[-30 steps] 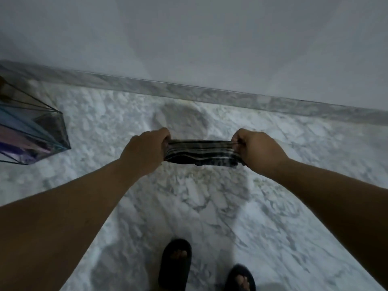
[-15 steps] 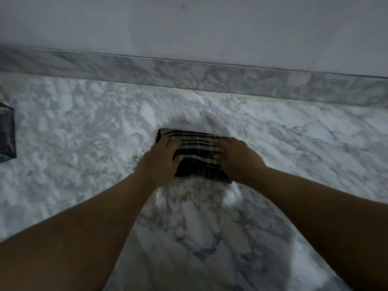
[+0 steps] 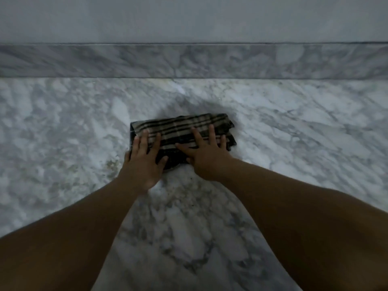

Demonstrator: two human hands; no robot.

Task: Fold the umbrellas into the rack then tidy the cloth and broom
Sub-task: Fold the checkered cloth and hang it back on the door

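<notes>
Both hands have gone from gripping the bundle to lying flat on it; a second ago it was held stretched in the air between two fists, now it is down on the floor. Folded plaid cloth [image 3: 182, 131] lies on the marble floor [image 3: 63, 133], near the marble skirting [image 3: 126, 61] but not touching it. Left hand [image 3: 144, 158] has fingers straight and spread, pressing the cloth's left end, palm partly on bare floor. Right hand [image 3: 206, 153] likewise spread, fingers flat on the right half, thumb pointing in toward the left hand. Neither pinches anything. Judging by its look, the cloth is light, soft and limp, with several layers stacked; it should slide easily on polished stone and would likely spring open if let go carelessly. Best taken along the folded edge, thumb under and fingers over, so the layers stay together. Light is dim. Near edge of the cloth is covered by the hands, so how neat the fold is there cannot be told. Right end looks ragged, layers slightly offset. Rack, umbrellas and broom are not in view, so their state is unknown.
</notes>
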